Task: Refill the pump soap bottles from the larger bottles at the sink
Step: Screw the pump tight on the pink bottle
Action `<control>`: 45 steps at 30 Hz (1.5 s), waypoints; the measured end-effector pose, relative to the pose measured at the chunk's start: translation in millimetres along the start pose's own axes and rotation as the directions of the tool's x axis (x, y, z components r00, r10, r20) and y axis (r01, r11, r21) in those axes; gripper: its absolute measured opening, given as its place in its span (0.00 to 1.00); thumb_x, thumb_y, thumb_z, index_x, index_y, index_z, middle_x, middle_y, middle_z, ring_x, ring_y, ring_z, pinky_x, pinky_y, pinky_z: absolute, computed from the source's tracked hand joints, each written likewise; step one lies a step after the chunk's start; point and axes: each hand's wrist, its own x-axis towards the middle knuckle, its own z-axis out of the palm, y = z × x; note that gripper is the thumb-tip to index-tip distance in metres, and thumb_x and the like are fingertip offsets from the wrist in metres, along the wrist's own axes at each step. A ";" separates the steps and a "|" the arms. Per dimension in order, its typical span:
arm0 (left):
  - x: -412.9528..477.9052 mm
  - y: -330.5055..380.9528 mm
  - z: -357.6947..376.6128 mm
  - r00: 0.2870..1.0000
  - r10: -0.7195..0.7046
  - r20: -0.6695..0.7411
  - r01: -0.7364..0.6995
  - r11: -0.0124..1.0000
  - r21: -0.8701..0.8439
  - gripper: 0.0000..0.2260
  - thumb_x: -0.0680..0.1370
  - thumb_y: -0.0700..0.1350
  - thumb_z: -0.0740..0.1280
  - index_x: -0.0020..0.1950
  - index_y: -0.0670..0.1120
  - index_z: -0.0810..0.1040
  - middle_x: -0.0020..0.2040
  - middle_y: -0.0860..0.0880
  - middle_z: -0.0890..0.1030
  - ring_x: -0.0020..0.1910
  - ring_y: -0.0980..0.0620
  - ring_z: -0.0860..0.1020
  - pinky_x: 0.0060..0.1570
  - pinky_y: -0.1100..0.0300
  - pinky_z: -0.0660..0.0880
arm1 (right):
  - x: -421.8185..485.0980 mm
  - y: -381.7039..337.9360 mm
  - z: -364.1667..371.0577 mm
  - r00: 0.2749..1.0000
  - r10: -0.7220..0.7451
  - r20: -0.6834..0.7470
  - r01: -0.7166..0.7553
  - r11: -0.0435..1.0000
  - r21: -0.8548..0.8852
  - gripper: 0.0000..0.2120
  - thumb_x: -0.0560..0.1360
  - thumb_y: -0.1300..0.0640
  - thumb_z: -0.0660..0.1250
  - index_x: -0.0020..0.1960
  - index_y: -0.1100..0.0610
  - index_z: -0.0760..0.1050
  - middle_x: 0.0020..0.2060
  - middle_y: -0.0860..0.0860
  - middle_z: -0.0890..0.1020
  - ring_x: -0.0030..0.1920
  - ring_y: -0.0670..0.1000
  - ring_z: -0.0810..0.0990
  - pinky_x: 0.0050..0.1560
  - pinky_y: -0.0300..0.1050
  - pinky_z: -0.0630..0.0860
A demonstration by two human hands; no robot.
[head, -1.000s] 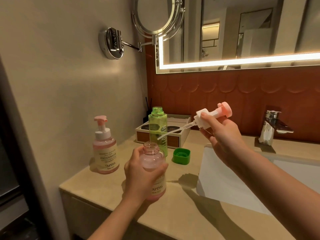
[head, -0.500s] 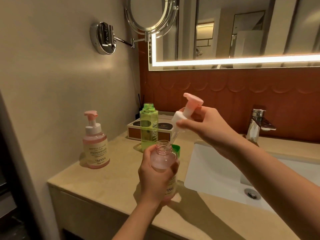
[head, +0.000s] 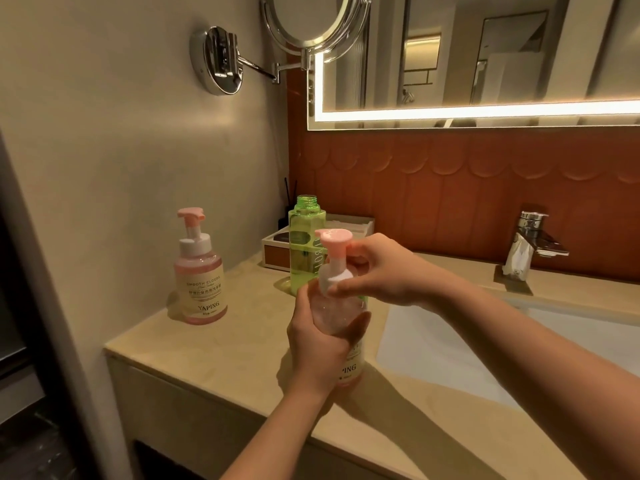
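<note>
My left hand [head: 320,336] grips a pink pump soap bottle [head: 341,315] upright on the beige counter [head: 221,362]. My right hand [head: 384,268] pinches the white collar of its pink pump head [head: 333,251], which sits on the bottle's neck. Just behind stands a tall green refill bottle [head: 306,242] with its mouth uncapped. A second pink pump bottle [head: 200,271], labelled YAPING, stands to the left near the wall with its pump on. The green cap is hidden behind my hands.
A white sink basin [head: 450,344] lies to the right, with a chrome faucet [head: 530,242] at the back. A small tray box [head: 277,249] sits behind the green bottle. A swing-arm mirror [head: 304,26] juts from the left wall above.
My right hand swung the pump head upright and lowered it into the bottle that my left hand holds; its tube is now inside. The view shifted right.
</note>
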 end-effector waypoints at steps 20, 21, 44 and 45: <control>3.6 -9.1 0.3 1.000 0.005 0.013 -0.004 0.999 -0.041 0.30 0.64 0.42 0.77 0.62 0.53 0.68 0.53 0.58 0.78 0.50 0.72 0.75 0.43 0.79 0.70 | 3.3 12.4 29.1 1.000 0.020 0.020 -0.026 0.919 0.393 0.19 0.74 0.49 0.65 0.63 0.49 0.65 0.50 0.40 0.73 0.50 0.42 0.75 0.49 0.34 0.75; 3.0 -8.6 0.6 1.000 0.017 0.008 -0.016 0.999 -0.037 0.32 0.63 0.47 0.78 0.63 0.52 0.68 0.54 0.58 0.78 0.52 0.70 0.75 0.45 0.78 0.71 | 1.3 13.9 26.6 0.998 0.027 0.064 -0.052 0.900 0.433 0.18 0.76 0.48 0.61 0.65 0.49 0.65 0.51 0.39 0.73 0.49 0.40 0.75 0.46 0.30 0.73; 2.8 -8.0 2.5 1.000 0.012 0.014 -0.012 1.000 -0.010 0.30 0.65 0.43 0.76 0.64 0.51 0.68 0.55 0.58 0.77 0.54 0.62 0.75 0.48 0.76 0.71 | 14.7 8.9 31.9 0.970 0.140 -0.200 -0.091 0.967 0.237 0.22 0.72 0.47 0.68 0.62 0.56 0.70 0.45 0.47 0.76 0.49 0.49 0.76 0.43 0.39 0.76; 3.1 -9.0 2.2 1.000 0.013 0.014 -0.013 1.000 -0.016 0.29 0.66 0.41 0.76 0.64 0.51 0.68 0.55 0.57 0.77 0.55 0.61 0.75 0.47 0.76 0.72 | 13.4 8.7 34.1 0.973 0.143 -0.179 -0.084 0.950 0.301 0.20 0.74 0.49 0.67 0.61 0.56 0.69 0.44 0.46 0.75 0.47 0.48 0.76 0.42 0.36 0.74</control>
